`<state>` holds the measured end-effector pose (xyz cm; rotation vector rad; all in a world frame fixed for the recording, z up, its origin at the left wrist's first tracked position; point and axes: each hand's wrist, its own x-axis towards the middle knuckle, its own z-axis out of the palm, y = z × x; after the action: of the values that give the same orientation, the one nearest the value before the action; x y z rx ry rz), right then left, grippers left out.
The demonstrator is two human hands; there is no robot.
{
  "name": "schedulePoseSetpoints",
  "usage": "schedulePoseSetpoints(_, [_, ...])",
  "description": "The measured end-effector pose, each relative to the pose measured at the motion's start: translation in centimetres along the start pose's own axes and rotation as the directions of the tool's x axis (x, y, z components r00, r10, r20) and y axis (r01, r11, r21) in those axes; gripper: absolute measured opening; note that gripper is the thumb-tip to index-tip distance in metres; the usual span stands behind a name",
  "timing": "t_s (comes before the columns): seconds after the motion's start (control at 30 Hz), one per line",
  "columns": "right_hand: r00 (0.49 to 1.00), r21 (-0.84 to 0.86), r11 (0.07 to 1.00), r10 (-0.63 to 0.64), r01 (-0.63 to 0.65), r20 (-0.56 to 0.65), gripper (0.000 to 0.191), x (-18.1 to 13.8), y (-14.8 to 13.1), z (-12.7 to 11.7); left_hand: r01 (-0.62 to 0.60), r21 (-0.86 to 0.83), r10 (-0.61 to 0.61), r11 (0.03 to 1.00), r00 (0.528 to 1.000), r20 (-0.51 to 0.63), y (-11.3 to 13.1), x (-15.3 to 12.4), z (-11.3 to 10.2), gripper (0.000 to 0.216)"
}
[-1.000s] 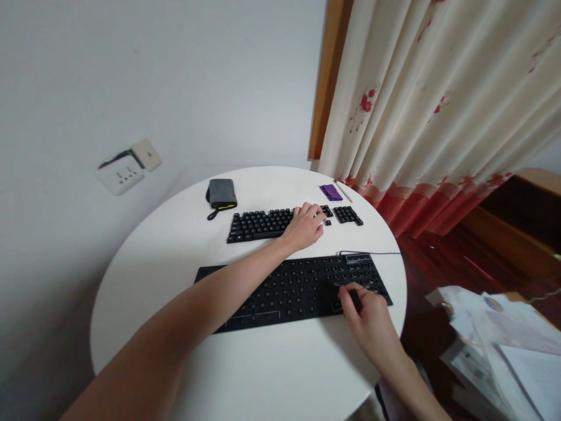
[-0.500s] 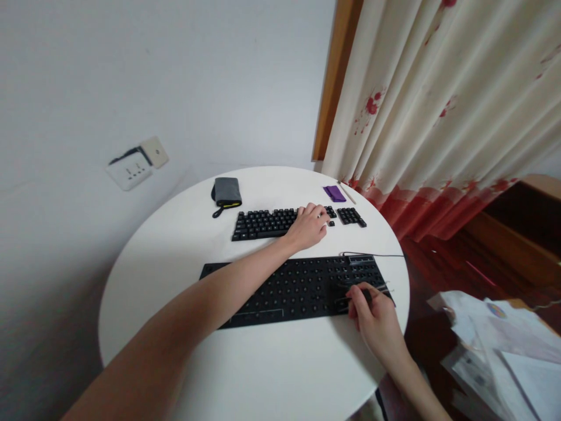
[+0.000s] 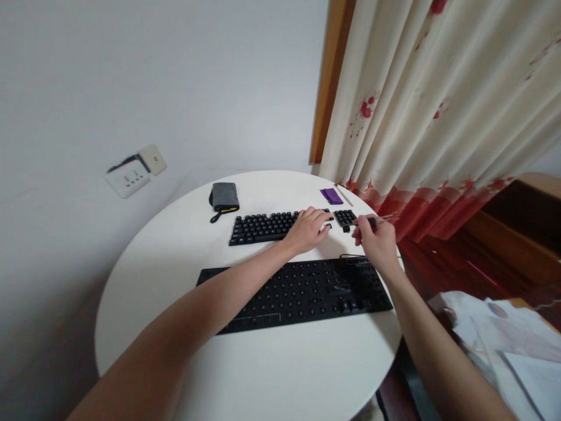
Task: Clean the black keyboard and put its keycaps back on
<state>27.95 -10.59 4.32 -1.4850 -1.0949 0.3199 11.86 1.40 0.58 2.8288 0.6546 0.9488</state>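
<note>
The right hand (image 3: 377, 238) has its fingers curled snugly round a dark-handled tool (image 3: 372, 223), number keys (image 3: 345, 217) just left of their tips; any contact there is hard to see. Leftward, the left hand (image 3: 307, 228) splays loosely over keycaps (image 3: 263, 225). Keyboard (image 3: 302, 289) lies nearer than both.

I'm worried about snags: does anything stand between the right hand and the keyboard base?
A thin black cable lies along the keyboard base's far edge, between it and the right hand; nothing else visible does.
</note>
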Motion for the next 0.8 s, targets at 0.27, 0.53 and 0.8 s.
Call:
schedulePoseSetpoints(0.27, [0.995, 0.164, 0.984, 0.063, -0.076, 0.083, 0.037, 2.6, 3.8, 3.8, -0.001, -0.04, -0.001, 0.999, 0.999, -0.037, -1.1, 0.0, 0.7, 0.033])
schedulePoseSetpoints(0.53, [0.979, 0.26, 0.954, 0.109, -0.152, 0.171, 0.049, 2.0, 4.9, 3.4, -0.055, -0.126, 0.051, 0.99, 0.998, -0.034, -1.2, 0.1, 0.9, 0.019])
schedulePoseSetpoints(0.8, [0.981, 0.294, 0.946, 0.084, -0.134, 0.177, 0.052, 1.9, 5.0, 3.8, -0.069, -0.167, 0.058, 0.984, 0.996, -0.07, -1.1, 0.2, 0.5, 0.02])
